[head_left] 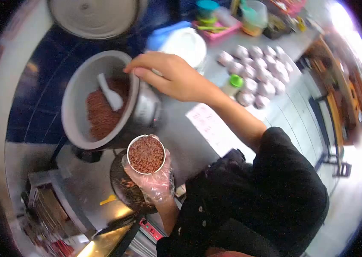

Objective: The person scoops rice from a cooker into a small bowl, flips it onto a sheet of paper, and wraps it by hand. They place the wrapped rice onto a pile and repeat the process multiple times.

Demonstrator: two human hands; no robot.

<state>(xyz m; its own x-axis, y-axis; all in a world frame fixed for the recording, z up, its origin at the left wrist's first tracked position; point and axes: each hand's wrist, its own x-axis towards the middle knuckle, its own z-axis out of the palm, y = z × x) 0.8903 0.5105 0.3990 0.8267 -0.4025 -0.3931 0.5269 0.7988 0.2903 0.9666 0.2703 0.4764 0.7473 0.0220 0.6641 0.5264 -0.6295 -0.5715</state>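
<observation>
My left hand (pixel 153 182), in a clear plastic glove, is wrapped round a white-rimmed round bowl (pixel 146 172) filled nearly to the rim with reddish-brown cooked rice (pixel 146 153). My bare right hand (pixel 168 77) reaches across to the large rice cooker (pixel 75 96) and its fingers bend over the near rim. Inside the cooker lies more of the same rice (pixel 99 113), mostly towards one side. A white rice paddle (pixel 110 94) rests on that rice, apart from both hands. The bowl is held just outside the cooker, below its rim in the view.
Several round white wrapped bundles (pixel 258 73) stand in rows beside a green-capped bottle (pixel 234 83). A printed sheet (pixel 213 128) lies on the metal counter (pixel 181 137). A round lid (pixel 91 17), pink tray (pixel 221 32) and dark round pan (pixel 123 188) are around.
</observation>
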